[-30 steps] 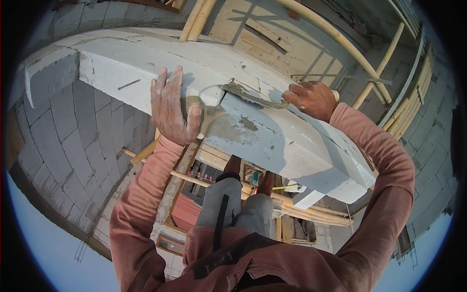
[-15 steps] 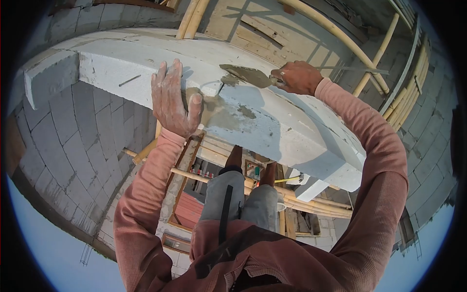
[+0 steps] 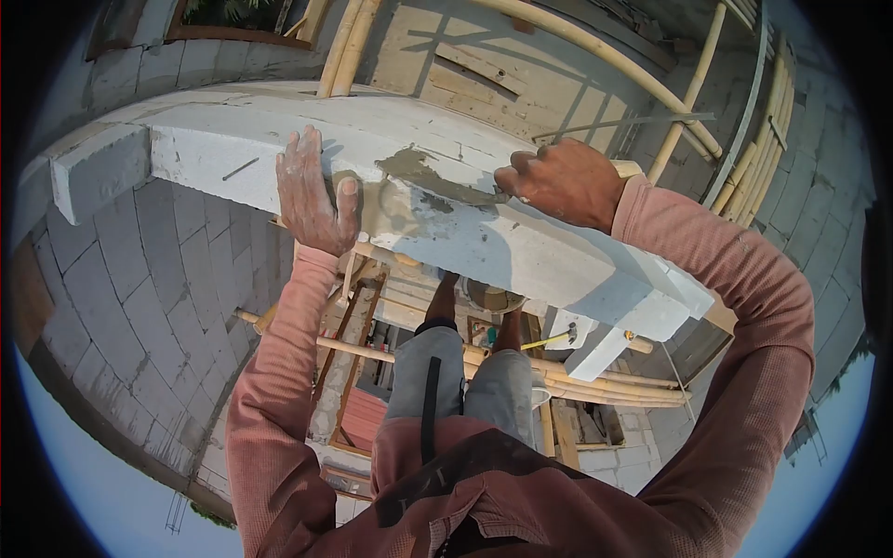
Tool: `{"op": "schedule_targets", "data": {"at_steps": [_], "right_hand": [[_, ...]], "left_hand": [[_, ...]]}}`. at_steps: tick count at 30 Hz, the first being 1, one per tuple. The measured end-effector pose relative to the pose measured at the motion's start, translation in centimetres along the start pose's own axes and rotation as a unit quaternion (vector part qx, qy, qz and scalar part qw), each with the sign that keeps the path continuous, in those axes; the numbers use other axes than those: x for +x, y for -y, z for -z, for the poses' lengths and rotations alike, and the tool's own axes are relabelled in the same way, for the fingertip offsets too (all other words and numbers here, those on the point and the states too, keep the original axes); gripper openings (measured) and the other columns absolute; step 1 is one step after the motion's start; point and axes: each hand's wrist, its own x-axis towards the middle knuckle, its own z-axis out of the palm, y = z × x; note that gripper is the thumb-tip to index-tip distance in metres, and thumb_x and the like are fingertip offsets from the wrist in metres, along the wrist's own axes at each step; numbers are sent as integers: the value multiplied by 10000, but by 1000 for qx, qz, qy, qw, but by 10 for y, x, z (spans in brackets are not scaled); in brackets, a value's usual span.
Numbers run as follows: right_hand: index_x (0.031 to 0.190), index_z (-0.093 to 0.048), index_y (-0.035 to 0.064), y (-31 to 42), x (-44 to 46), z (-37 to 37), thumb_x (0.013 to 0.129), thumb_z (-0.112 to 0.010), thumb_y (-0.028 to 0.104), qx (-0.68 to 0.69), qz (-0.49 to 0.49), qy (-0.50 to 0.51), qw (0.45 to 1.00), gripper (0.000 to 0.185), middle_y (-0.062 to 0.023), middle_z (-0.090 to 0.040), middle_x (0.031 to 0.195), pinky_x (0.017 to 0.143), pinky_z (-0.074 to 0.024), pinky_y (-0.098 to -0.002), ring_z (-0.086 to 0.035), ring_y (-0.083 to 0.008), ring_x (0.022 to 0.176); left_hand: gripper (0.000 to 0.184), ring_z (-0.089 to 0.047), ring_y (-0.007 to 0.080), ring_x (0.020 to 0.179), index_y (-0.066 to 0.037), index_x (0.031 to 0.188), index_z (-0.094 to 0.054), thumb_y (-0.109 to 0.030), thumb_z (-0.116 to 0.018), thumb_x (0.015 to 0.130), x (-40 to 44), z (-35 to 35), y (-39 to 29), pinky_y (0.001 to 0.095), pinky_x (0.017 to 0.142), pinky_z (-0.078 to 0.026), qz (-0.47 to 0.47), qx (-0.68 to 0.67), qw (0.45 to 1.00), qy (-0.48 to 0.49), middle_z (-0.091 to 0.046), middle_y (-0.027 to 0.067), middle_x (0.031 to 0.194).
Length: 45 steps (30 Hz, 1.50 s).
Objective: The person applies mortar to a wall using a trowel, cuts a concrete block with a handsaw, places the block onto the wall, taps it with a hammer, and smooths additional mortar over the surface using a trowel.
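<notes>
My right hand (image 3: 567,183) is wrapped round the handle of a trowel (image 3: 470,193); the fist hides most of the handle. The mortar-coated blade lies low against the upper edge of a pale, lightweight concrete block (image 3: 567,251). Wet grey mortar (image 3: 405,165) is smeared on the top beside the blade, with more stains down the block's near face. My left hand (image 3: 314,195), dusty with mortar, rests flat with fingers stretched out on the blocks, left of the mortar patch. A nail (image 3: 240,169) sits on the block face left of that hand.
Bamboo poles (image 3: 595,33) cross behind the wall, and more bamboo (image 3: 605,391) runs below. A bucket (image 3: 493,298) stands by my feet. A hammer with a yellow handle (image 3: 549,341) lies beyond my legs. Block walls (image 3: 121,298) rise at the left, with a deep drop between.
The trowel has come down from above the block's top to its upper edge, and mortar is spread there. My left hand stays flat on the block. The view has shifted slightly.
</notes>
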Motion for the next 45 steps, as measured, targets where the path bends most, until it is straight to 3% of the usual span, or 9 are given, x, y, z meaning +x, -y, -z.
{"op": "schedule_targets", "data": {"at_steps": [6,7,12,20,26,36,37,41,45], "right_hand": [[1101,-635,79,-18,-64,7,874,-644,177,11,-47,-10,999,248,-126,-690,876,673,-602,-411,-734,-317,774],[1204,-582,100,-33,-89,-4,864,-677,209,28,-62,-21,997,369,-164,-667,1052,733,-601,-431,-724,-358,821],[1360,-415,83,-99,-238,-84,825,-726,145,34,-385,81,919,622,-250,-473,1392,803,-586,-491,-691,-467,849],[1161,-649,12,-126,-428,-201,926,-589,243,152,-605,206,754,334,-253,-680,1160,944,-533,-490,-669,-394,1079],[1100,-673,-41,-119,-447,-290,983,-507,316,325,-681,252,606,410,-220,-713,1030,736,-604,-442,-735,-320,802],[782,-600,-109,-57,-304,-161,1037,-446,304,359,-388,174,831,510,-194,-645,655,465,-525,-396,-653,-303,517],[813,-600,-91,-48,-274,-125,1046,-441,313,389,-445,203,781,492,-172,-613,632,438,-508,-380,-647,-282,511],[986,-617,-63,-59,-228,-145,1034,-479,439,334,-297,93,890,523,-141,-584,640,622,-547,-398,-631,-240,496],[959,-604,-15,-29,-169,-59,996,-555,512,452,-352,126,810,530,-92,-592,675,533,-517,-338,-592,-178,466]], "left_hand": [[653,-371,394,1426,20,1489,-397,-453,-360,1040,1,0,-7,519,1211,-218,6,-6,1000,7,-451,187,1512],[647,-376,393,1424,20,1490,-397,-446,-356,1043,0,-2,-8,513,1210,-223,-1,-14,1000,4,-448,189,1515],[629,-391,385,1414,31,1487,-395,-424,-339,1056,-1,-5,-4,483,1197,-255,-14,2,1000,6,-439,209,1519],[639,-383,378,1419,39,1489,-385,-428,-324,1058,-1,-11,0,463,1192,-266,-6,-8,1000,19,-430,225,1515],[717,-372,369,1426,43,1499,-374,-510,-301,1049,1,-11,-4,451,1190,-260,13,3,999,37,-418,228,1523],[695,-391,404,1387,4,1506,-382,-516,-348,1046,-4,-11,-6,468,1175,-274,37,32,998,36,-428,245,1492],[686,-375,404,1401,-11,1510,-379,-513,-373,1041,-6,-10,-3,467,1182,-269,36,33,998,31,-421,245,1498],[679,-365,396,1413,-49,1515,-385,-492,-450,1004,-5,-9,1,488,1198,-245,37,53,998,12,-437,224,1494],[656,-371,393,1409,-48,1498,-410,-446,-499,984,-3,-2,-9,498,1211,-234,47,40,998,3,-450,209,1486]]}}
